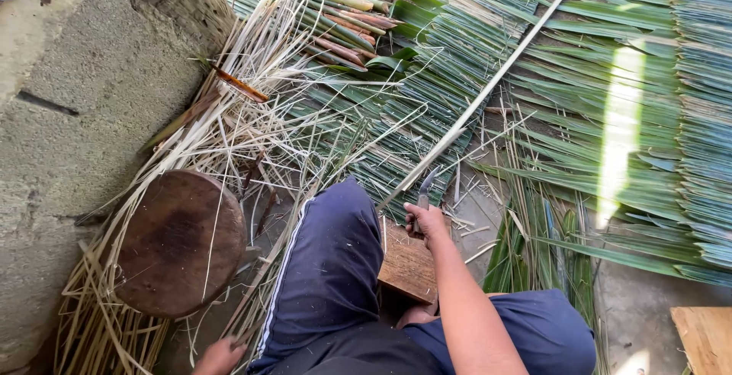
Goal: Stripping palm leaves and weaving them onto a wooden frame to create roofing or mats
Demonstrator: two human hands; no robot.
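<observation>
Down at the near edge of the floor, the left hand (219, 357) is reaching low among the dry pale strips (252, 127), and only part of it is showing, so whether it is open or closed cannot be told. Just above it, the person's knee in dark blue shorts (328, 268) is rising up the middle of the view. Off to the left, a round dark wooden block (179, 241) is sitting on the floor beside the rough concrete wall (84, 115), with pale strips lying around and across it.

Right of the knee, the right hand (425, 221) is closing tight around the handle of a small knife (424, 192), blade pointing up, over a flat wooden board (408, 264). The blade is meeting the near end of a long thin leaf rib (488, 93), which is running away diagonally toward the far right corner.

Further out, green palm leaves (610, 100) are spreading in overlapping rows across the floor, sunlight striping them. At the far edge, a bundle of thicker stalk ends (351, 20), green and reddish, is lying heaped together.
</observation>
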